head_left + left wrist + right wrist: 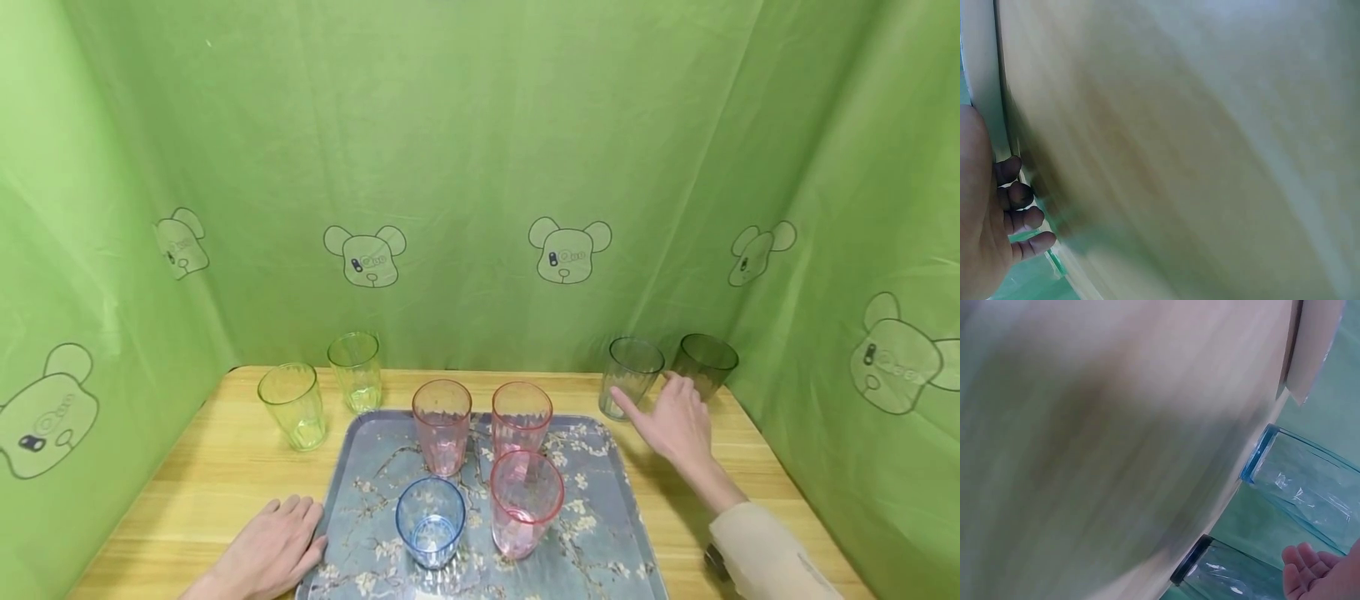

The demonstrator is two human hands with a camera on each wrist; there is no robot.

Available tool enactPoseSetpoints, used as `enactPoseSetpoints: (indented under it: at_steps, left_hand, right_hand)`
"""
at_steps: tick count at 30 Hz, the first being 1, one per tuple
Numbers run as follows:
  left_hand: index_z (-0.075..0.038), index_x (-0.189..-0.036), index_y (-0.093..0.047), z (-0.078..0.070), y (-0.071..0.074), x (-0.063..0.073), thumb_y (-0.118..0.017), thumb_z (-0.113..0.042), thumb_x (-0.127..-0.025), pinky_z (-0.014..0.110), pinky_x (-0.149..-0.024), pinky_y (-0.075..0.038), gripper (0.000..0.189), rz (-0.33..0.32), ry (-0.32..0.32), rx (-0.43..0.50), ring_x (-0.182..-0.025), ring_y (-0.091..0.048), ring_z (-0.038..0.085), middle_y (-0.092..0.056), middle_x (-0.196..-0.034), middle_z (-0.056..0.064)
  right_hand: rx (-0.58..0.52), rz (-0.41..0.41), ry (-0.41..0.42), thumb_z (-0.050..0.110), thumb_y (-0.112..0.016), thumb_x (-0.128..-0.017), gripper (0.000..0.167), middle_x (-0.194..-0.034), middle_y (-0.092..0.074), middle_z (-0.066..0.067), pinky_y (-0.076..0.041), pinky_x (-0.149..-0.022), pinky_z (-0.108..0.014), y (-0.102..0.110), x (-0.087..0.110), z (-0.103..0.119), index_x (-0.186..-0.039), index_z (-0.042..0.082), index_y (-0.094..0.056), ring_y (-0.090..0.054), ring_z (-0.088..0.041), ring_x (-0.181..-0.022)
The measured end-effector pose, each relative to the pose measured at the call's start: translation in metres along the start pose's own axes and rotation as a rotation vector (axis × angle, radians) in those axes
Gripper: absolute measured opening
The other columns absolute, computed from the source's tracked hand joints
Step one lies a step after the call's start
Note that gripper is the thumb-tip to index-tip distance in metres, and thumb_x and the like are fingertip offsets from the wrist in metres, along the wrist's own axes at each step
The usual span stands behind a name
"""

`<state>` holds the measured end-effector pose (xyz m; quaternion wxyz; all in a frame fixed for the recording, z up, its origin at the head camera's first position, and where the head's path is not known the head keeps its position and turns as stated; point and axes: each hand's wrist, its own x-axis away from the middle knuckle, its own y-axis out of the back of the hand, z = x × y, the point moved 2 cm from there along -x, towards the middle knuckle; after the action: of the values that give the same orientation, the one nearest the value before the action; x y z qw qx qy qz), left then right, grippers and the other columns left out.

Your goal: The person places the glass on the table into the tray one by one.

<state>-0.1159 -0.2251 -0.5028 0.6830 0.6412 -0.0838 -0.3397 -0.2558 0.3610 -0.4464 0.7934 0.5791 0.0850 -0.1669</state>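
My right hand (678, 422) reaches over the table's far right, thumb spread from the fingers. Its thumb overlaps a bluish-grey glass (628, 385) in the head view, and its fingertips overlap a dark grey glass (708, 367) beside it. The right wrist view shows the hand (1319, 573) with bent fingers and nothing in its grasp, near two upright glasses. My left hand (272, 543) rests palm down on the table, thumb at the left rim of a grey-blue flowered tray (375, 475). In the left wrist view its fingers (1032, 245) are loosely bent.
Three pink glasses, one of them in front (517, 533), and a blue glass (431, 537) stand on the tray. Two light green glasses, the nearer one at the left (298, 417), are on the wooden table (202, 467). Green curtains (480, 167) enclose the back and sides.
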Motion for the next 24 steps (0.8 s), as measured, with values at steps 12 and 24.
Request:
enactPoseSetpoints:
  at_steps: [12,24]
  left_hand:
    - [-0.020,-0.091,-0.053,0.000,0.000,0.001,-0.071,-0.037,-0.091,0.030,-0.065,-0.042,0.026,-0.014,-0.005,-0.009,-0.071,-0.047,0.011,-0.048,-0.079,-0.009]
    - [-0.021,-0.089,-0.050,0.000,0.000,0.000,-0.070,-0.038,-0.093,0.030,-0.064,-0.040,0.027,0.022,0.008,0.003,-0.070,-0.045,0.011,-0.045,-0.078,-0.010]
  right_hand:
    - [-0.030,0.057,-0.053,0.085,-0.047,-0.091,0.125,-0.130,-0.049,-0.047,-0.050,-0.076,-0.055,-0.006,-0.008,0.005,-0.146,-0.025,-0.030,-0.057,-0.053,-0.103]
    - [-0.020,0.083,-0.079,0.086,-0.044,-0.092,0.124,-0.126,-0.051,-0.044,-0.051,-0.073,-0.054,-0.011,-0.013,0.006,-0.141,-0.027,-0.035,-0.058,-0.052,-0.101]
